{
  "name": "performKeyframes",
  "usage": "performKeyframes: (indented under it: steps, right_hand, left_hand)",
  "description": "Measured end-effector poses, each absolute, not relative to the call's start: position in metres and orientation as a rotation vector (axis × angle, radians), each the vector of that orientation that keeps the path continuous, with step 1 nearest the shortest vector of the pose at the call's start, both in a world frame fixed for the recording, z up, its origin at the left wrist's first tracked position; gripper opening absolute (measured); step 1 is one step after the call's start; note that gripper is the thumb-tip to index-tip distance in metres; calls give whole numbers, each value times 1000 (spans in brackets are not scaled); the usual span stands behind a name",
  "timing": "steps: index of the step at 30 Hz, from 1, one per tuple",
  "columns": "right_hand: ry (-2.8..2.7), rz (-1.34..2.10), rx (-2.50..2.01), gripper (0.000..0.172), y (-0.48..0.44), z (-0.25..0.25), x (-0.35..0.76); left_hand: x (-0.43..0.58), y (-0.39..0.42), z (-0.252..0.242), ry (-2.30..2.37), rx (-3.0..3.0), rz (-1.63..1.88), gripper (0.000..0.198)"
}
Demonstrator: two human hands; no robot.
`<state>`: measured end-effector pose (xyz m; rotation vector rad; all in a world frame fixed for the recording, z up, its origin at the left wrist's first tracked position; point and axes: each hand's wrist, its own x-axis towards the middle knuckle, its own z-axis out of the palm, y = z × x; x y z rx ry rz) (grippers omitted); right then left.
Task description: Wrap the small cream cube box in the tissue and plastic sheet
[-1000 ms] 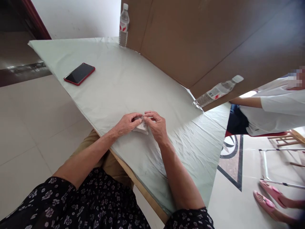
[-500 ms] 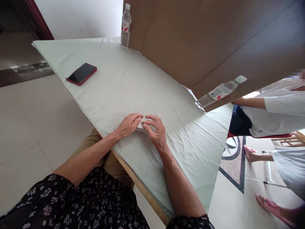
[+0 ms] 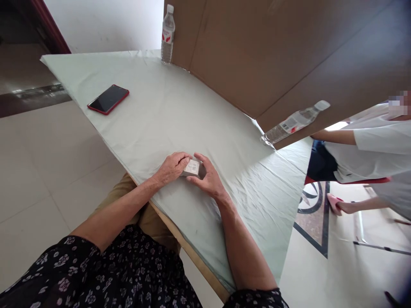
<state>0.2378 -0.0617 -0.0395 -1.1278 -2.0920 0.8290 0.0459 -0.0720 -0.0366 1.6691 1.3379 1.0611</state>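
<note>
Left hand (image 3: 171,167), right hand (image 3: 207,179) grip small box (image 3: 193,168).

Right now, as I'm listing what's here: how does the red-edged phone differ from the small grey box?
The red-edged black phone lies flat, untouched; the small grey box is gripped between left hand and right hand. The phone is thin, dark-faced; the box is thicker, with a pale label. Both are rectangular.

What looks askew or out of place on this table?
The water bottle at the cardboard panel's near end slants steeply, cap rightward, while the far bottle stands upright; the lens may exaggerate it. No spill shows; the held small box looks intact.
</note>
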Motion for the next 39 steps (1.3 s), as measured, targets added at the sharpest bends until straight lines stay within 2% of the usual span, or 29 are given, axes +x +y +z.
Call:
performKeyframes:
  steps: [5, 9, 15, 18, 21, 30, 39]
  right_hand:
    - [-2062, 736, -1107, 63, -65, -43, 232]
    - [-1996, 710, -1081, 61, -64, -43, 233]
    - [-1932, 850, -1136, 64, -60, -50, 237]
    - [-1948, 856, -1138, 71, -59, -51, 239]
    - [-1976, 854, -1141, 78, -60, -50, 241]
    - [-1883, 769, -1146, 66, -61, -56, 235]
    - [-1879, 816, -1231, 69, -61, -60, 236]
  left_hand:
    - [45, -73, -37, 1276, 1601, 1126, 32]
    - [43, -73, -39, 1239, 1480, 1196, 40]
    - [38, -72, -43, 1301, 1538, 1174, 55]
    - [37, -73, -46, 1252, 1662, 1118, 71]
    - [37, -73, -50, 1236, 1774, 1072, 79]
    - [43, -73, -53, 1279, 1871, 1143, 74]
    - [43, -69, -60, 1368, 1993, 1109, 75]
